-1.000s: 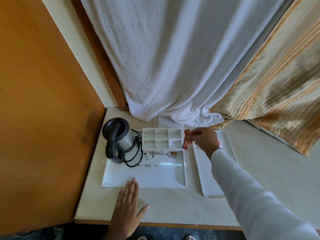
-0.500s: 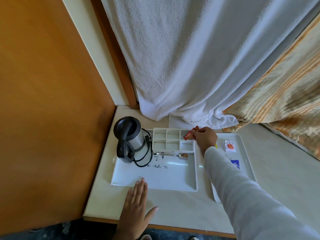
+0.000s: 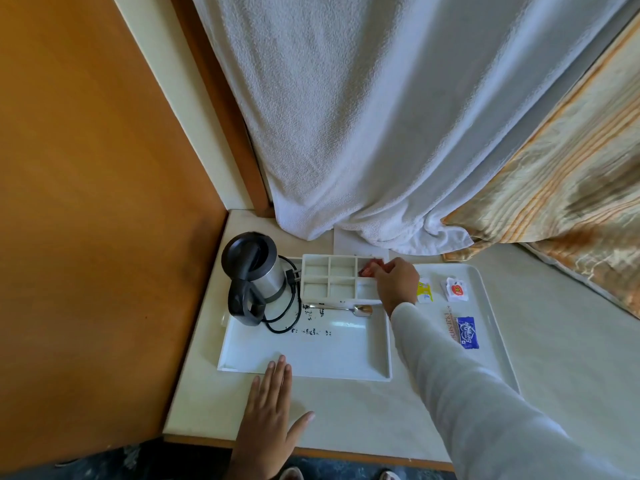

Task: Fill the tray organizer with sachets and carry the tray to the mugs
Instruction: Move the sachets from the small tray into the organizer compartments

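Note:
A white compartment organizer (image 3: 327, 277) sits at the back of a white tray (image 3: 304, 355). My right hand (image 3: 394, 282) reaches over the organizer's far right compartment and pinches a red sachet (image 3: 371, 266) that dips into it. My left hand (image 3: 268, 414) lies flat and open on the counter, fingertips on the tray's front rim. On a second white tray (image 3: 491, 313) to the right lie a yellow sachet (image 3: 424, 290), a white-and-red sachet (image 3: 455, 289), a blue sachet (image 3: 467, 332) and a thin stick sachet (image 3: 451, 323). No mugs are in view.
A steel electric kettle (image 3: 254, 277) with a black cord (image 3: 285, 315) stands on the left tray's back left. A spoon (image 3: 346, 309) lies in front of the organizer. An orange wooden panel (image 3: 93, 202) walls the left side. A white towel (image 3: 363, 133) and striped curtain (image 3: 561, 188) hang behind.
My right hand carried the red sachet leftwards from the right tray to the organizer's far right compartment. The left hand stayed flat at the tray's front edge.

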Action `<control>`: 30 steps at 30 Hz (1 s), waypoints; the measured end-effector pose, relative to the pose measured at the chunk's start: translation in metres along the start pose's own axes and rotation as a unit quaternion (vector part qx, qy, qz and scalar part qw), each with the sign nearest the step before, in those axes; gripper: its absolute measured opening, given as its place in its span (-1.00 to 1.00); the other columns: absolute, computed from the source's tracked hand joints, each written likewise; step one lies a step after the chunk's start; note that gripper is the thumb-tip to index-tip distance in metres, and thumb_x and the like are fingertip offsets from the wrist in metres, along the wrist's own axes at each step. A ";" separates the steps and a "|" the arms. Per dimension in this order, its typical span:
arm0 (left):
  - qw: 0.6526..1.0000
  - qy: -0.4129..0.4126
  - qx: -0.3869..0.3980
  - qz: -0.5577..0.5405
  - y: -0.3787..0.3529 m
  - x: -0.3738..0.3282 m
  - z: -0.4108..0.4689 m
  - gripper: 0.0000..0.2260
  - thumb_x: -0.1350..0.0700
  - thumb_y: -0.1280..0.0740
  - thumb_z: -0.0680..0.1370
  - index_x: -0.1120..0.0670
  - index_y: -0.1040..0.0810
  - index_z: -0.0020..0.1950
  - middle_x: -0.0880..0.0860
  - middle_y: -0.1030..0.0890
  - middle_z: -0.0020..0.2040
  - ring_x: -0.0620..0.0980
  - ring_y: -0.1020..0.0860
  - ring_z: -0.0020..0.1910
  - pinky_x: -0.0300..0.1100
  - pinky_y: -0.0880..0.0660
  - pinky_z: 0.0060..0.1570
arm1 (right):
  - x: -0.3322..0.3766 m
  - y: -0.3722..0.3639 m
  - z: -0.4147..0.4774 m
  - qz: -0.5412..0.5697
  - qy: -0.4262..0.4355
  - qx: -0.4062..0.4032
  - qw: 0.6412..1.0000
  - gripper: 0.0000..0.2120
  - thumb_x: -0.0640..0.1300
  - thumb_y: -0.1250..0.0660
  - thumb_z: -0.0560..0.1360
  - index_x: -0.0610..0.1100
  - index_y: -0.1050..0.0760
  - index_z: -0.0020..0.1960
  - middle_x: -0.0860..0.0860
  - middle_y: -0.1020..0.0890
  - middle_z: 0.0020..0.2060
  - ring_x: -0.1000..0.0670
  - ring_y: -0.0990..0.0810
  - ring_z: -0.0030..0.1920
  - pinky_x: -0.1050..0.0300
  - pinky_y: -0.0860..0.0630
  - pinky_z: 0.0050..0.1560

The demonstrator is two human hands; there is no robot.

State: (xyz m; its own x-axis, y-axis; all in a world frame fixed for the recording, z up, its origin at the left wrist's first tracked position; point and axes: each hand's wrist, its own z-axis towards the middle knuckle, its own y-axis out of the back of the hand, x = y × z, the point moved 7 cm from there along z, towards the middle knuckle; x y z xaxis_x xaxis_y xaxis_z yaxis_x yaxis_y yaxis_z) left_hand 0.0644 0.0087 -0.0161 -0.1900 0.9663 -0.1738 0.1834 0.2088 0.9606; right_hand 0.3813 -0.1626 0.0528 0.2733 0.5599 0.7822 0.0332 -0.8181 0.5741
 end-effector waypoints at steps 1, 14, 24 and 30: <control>1.000 0.000 0.000 0.001 -0.001 0.000 0.000 -0.16 -0.42 -0.08 0.56 0.18 -0.17 0.60 0.16 -0.13 0.64 0.15 -0.13 0.60 0.11 -0.14 0.45 | 0.001 0.001 -0.002 -0.003 0.010 0.000 1.000 -0.62 0.09 -0.51 0.42 -0.24 -0.58 -0.09 -0.11 -0.63 -0.19 -0.12 -0.58 -0.15 0.09 -0.38 -0.16; 1.000 -0.004 -0.014 -0.009 -0.008 0.002 0.000 -0.15 -0.42 -0.07 0.55 0.19 -0.17 0.60 0.16 -0.13 0.64 0.18 -0.16 0.59 0.15 -0.15 0.46 | -0.098 0.134 0.073 -0.210 -0.117 -0.022 0.970 -0.53 0.04 -0.47 0.48 -0.32 -0.59 0.18 -0.28 -0.66 0.09 -0.30 -0.64 0.09 -0.03 -0.52 0.05; 1.000 0.005 0.008 0.005 -0.009 0.003 0.001 -0.13 -0.43 -0.11 0.54 0.17 -0.10 0.62 0.14 -0.07 0.65 0.15 -0.11 0.61 0.10 -0.08 0.49 | -0.087 0.116 0.076 -0.219 -0.109 0.055 0.968 -0.56 0.04 -0.58 0.36 -0.25 -0.66 0.08 -0.19 -0.71 0.00 -0.20 -0.64 -0.05 0.03 -0.55 0.01; 1.000 0.010 0.013 0.004 -0.008 0.002 0.001 -0.13 -0.44 -0.09 0.54 0.17 -0.12 0.62 0.15 -0.09 0.65 0.16 -0.12 0.60 0.09 -0.04 0.50 | -0.088 0.107 0.072 -0.228 -0.105 0.092 0.964 -0.57 0.09 -0.52 0.43 -0.25 -0.69 0.07 -0.16 -0.74 -0.01 -0.15 -0.66 -0.01 0.06 -0.56 0.05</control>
State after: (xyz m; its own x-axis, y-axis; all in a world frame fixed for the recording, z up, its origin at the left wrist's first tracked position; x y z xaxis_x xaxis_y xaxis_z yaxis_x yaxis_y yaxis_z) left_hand 0.0632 0.0086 -0.0247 -0.2076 0.9649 -0.1607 0.2094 0.2043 0.9563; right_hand 0.4302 -0.3087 0.0281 0.3781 0.8433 0.3820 0.3598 -0.5140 0.7787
